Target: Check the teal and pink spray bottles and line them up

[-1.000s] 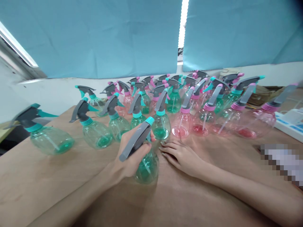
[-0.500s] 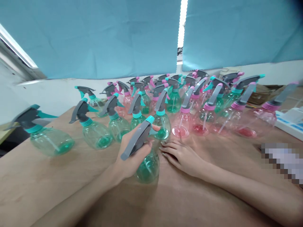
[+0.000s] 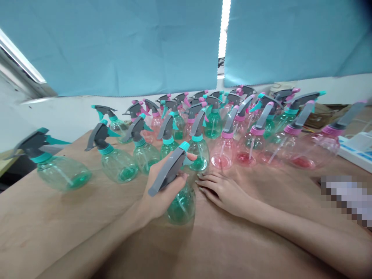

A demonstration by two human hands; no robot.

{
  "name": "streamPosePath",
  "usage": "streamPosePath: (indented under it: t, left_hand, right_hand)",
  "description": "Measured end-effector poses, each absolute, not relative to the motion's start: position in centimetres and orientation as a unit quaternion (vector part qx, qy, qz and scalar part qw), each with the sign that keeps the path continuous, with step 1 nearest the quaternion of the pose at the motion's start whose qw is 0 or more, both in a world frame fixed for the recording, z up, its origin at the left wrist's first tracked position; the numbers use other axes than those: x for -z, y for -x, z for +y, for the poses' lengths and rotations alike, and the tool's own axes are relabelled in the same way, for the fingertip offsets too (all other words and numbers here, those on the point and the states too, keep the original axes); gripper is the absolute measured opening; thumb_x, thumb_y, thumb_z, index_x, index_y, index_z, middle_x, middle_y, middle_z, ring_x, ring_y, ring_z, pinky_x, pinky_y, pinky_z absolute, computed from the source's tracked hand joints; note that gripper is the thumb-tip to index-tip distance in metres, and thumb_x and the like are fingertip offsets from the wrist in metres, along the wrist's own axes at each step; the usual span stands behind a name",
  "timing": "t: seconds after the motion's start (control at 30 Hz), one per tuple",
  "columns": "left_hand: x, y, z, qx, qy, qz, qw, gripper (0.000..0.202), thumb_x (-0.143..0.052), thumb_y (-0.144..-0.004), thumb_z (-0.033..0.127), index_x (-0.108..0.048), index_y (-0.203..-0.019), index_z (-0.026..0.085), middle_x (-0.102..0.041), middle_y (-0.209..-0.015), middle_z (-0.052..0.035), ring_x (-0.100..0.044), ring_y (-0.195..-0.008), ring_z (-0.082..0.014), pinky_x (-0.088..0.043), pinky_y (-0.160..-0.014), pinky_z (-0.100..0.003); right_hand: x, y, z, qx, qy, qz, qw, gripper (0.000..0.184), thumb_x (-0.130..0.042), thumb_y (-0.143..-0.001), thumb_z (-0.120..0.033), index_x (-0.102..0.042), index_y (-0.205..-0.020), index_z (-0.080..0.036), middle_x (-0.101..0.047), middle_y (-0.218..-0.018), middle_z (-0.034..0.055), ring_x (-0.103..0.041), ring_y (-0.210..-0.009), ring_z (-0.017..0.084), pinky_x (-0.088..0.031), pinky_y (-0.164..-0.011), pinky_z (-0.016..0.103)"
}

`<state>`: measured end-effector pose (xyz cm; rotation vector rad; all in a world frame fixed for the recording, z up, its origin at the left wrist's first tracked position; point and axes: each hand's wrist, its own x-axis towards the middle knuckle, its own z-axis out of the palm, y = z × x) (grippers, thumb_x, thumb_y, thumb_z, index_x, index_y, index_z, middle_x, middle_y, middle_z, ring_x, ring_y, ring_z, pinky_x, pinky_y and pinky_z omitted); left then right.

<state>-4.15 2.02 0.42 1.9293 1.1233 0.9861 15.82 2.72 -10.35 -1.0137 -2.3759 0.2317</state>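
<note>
My left hand (image 3: 158, 193) is wrapped round the neck of a green spray bottle (image 3: 179, 203) with a grey trigger head and teal collar; the index finger lies on the trigger. The bottle stands on the wooden table (image 3: 58, 228) near its middle. My right hand (image 3: 222, 190) lies flat on the table just right of the bottle, fingers stretched out toward it, holding nothing.
Several green spray bottles (image 3: 117, 162) stand in rows at the left and back, several pink ones (image 3: 225, 153) at the right. A white power strip (image 3: 356, 151) lies at the right edge. Blue curtains (image 3: 130, 42) hang behind.
My left index finger has stretched forward along the trigger since the oldest frame. The bottle and my right hand have hardly moved.
</note>
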Motion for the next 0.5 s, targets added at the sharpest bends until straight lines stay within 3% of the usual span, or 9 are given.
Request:
streamPosePath:
  t: [0.33, 0.5]
  left_hand:
    - [-0.53, 4.03, 2.14, -0.379, -0.743, 0.431, 0.346, 0.035, -0.051, -0.079, 0.018, -0.059, -0.113, 0.027, -0.045, -0.057, 0.0066, -0.041, -0.047, -0.0113, -0.043, -0.054, -0.026]
    - [-0.43, 4.04, 2.11, -0.383, -0.744, 0.429, 0.339, 0.037, -0.051, -0.079, 0.017, -0.06, -0.114, 0.027, -0.049, -0.059, 0.0063, -0.045, -0.048, -0.011, -0.047, -0.059, -0.027]
  right_hand:
    - [10.39, -15.83, 2.75, -0.085, 0.378, -0.882, 0.266, 0.028, -0.046, -0.095, -0.022, -0.063, -0.117, -0.02, -0.068, -0.114, 0.006, -0.059, -0.109, 0.021, -0.047, -0.095, 0.041]
    - [10.38, -15.85, 2.73, -0.083, 0.379, -0.881, 0.27, 0.028, -0.045, -0.095, -0.022, -0.063, -0.117, -0.022, -0.068, -0.114, 0.0063, -0.059, -0.109, 0.022, -0.047, -0.094, 0.042]
